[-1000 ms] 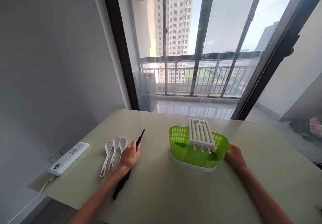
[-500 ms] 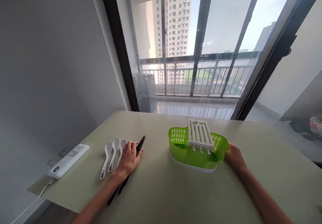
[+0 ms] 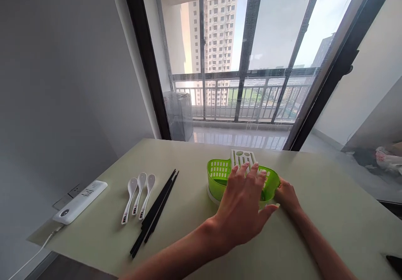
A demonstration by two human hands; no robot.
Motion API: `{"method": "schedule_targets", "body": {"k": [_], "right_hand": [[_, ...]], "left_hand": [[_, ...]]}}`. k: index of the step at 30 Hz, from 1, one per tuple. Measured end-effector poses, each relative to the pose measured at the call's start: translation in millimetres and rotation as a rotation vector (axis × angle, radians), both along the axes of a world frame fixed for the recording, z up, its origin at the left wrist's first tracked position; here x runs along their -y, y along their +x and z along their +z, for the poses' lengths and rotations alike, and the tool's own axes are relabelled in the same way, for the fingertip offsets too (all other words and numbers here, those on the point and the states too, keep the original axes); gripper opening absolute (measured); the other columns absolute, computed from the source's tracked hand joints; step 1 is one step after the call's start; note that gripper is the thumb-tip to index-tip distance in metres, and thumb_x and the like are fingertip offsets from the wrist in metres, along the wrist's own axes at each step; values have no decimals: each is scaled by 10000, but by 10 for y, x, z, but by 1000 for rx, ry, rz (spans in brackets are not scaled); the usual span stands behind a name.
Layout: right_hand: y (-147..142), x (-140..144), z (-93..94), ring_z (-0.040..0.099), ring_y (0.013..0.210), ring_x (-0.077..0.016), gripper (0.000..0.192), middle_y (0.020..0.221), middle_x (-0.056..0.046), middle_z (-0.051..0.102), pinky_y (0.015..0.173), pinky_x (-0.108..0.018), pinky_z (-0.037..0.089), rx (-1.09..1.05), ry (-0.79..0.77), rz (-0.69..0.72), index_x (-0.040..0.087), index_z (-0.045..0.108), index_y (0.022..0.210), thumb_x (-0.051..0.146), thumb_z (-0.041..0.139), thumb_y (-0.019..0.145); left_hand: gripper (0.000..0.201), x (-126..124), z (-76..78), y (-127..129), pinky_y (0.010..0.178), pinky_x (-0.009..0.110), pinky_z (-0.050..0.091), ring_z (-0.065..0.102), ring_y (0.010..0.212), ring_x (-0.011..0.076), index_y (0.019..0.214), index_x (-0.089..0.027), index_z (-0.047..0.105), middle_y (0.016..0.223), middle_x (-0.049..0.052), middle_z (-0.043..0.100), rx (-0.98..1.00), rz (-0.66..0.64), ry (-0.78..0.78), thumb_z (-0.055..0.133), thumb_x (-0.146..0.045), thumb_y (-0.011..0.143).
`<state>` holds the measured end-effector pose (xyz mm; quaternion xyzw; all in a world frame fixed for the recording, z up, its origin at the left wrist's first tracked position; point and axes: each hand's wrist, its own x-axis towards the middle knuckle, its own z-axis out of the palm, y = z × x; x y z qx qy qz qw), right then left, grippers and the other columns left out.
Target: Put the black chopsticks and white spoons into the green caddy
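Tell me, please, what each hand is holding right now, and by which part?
The right hand grips the green rack at its right end; the left hand, open, holds nothing.

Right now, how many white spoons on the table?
3. They lie side by side on the table: left spoon, middle spoon, right spoon, just left of the black chopsticks. None looks hidden.
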<state>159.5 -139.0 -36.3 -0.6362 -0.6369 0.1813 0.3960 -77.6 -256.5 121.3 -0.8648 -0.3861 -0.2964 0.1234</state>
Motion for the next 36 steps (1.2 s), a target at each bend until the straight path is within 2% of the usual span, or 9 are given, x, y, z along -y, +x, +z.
{"method": "schedule_targets", "body": {"k": [2,5,12,16,22,28,32,34,36], "right_hand": [[-16,-2,3,583,609,-196,333,643,-28,676,576,-271,410,-12,2,1,202,645,765,478,461,799],[-40,-12,10,613,603,-191,390,695,-25,708,620,-280,443,-35,-14,3,208,660,806,534,452,856],[-61,-22,18,622,587,-192,433,719,-25,725,641,-298,450,-56,-27,-4,225,671,812,600,468,886],[-67,-27,12,622,574,-193,429,699,-22,718,635,-302,449,-60,-21,-6,226,666,799,600,473,886],[-69,-32,7,642,611,-199,414,718,-20,727,649,-300,450,-63,-25,4,229,672,818,584,471,890],[-81,-33,15,622,588,-187,434,707,-17,720,639,-297,448,-57,-27,0,226,673,813,598,463,886],[-71,-25,35,611,579,-185,439,696,-17,713,634,-298,445,-48,-33,-11,226,673,802,608,468,871],[-62,-15,50,610,582,-190,442,694,-18,712,627,-302,440,-40,-41,-17,228,673,798,618,472,858],[-70,1,63,619,599,-200,443,699,-22,714,634,-307,440,-29,-48,-25,231,667,794,624,469,848]], "left_hand": [[571,-179,-88,-18,1237,527,248,393,1464,321,1490,-125,432,1574,149,455,-44,1,44,449,-463,1030],[394,-502,-115,-244,1228,515,257,429,1444,276,1421,-193,508,1530,67,531,-14,31,39,398,-301,1058],[350,-1162,14,-1134,1171,491,348,383,1483,260,1352,-261,554,1509,29,555,46,230,20,378,-252,1050],[345,-1351,58,-1627,1148,447,396,390,1481,240,1332,-262,566,1496,10,569,15,348,18,386,-277,1038],[359,-1336,141,-2159,1130,435,424,408,1469,230,1342,-274,561,1503,-1,560,-14,424,15,393,-294,1025],[371,-1265,191,-2417,1102,445,453,423,1459,239,1369,-282,548,1485,-1,578,-39,456,23,378,-315,1041],[424,-1166,148,-2360,1199,524,328,304,1522,295,1441,-234,515,1546,53,509,-37,474,97,396,-328,1045],[457,-1050,53,-2201,1242,553,237,171,1563,312,1478,-208,483,1608,72,418,-6,455,145,417,-327,1042],[480,-893,-116,-1955,1256,535,225,105,1576,292,1515,-219,435,1656,59,327,31,373,112,421,-308,1043]]}}
